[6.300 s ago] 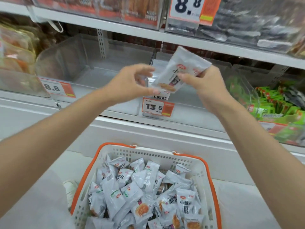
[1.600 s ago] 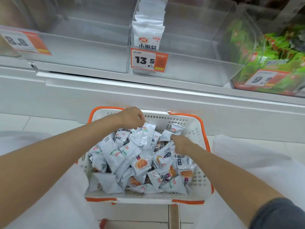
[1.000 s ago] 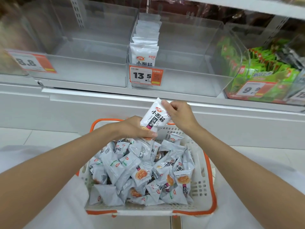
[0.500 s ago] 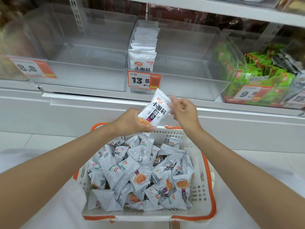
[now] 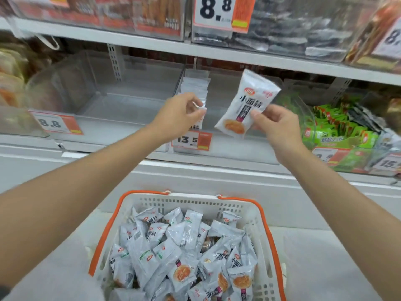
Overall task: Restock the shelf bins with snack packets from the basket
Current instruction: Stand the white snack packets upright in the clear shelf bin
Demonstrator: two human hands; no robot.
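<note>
hands (image 5: 181,115) (image 5: 276,124) 2 | held packet (image 5: 246,105) 1 | pinched shelf packet (image 5: 200,107) 1 | basket (image 5: 259,215) 1

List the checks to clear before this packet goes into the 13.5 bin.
1. Grip on the packet: the right hand pinches its lower edge. Ok.
2. Facing: printed front toward the camera, top up, slightly tilted. Ok.
3. Room in the bin: bare space to the right of the row of packets. Ok.
4. Left hand steadying the row: fingers curled at its front packet, but whether they grip it, cannot tell.
5. Stock in the basket: it holds many packets. Ok.
</note>
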